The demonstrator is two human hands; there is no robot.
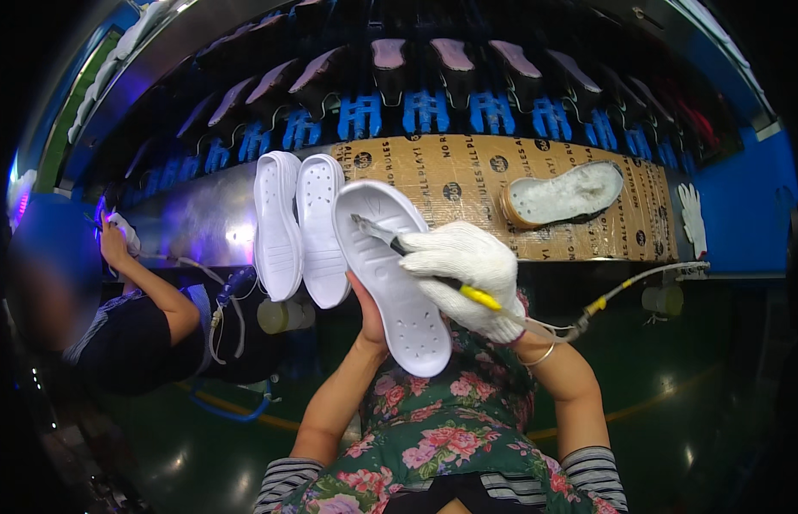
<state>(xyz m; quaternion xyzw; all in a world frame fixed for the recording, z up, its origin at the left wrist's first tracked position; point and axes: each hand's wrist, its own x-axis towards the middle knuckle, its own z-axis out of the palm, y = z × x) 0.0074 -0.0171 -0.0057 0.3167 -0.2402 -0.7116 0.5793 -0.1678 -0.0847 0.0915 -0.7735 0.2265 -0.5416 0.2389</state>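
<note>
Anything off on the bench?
Yes: the sole-shaped piece lying on the cardboard, right side. Its edge is brownish and its top rough and blotchy, unlike the smooth white soles at left. Can't tell whether that's damage or residue.

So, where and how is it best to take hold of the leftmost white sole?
Perhaps grip the leftmost white sole by its near end, from the person's side, thumb above, fingers below: that end appears to overhang the table, while another white sole crowds its right side.
</note>
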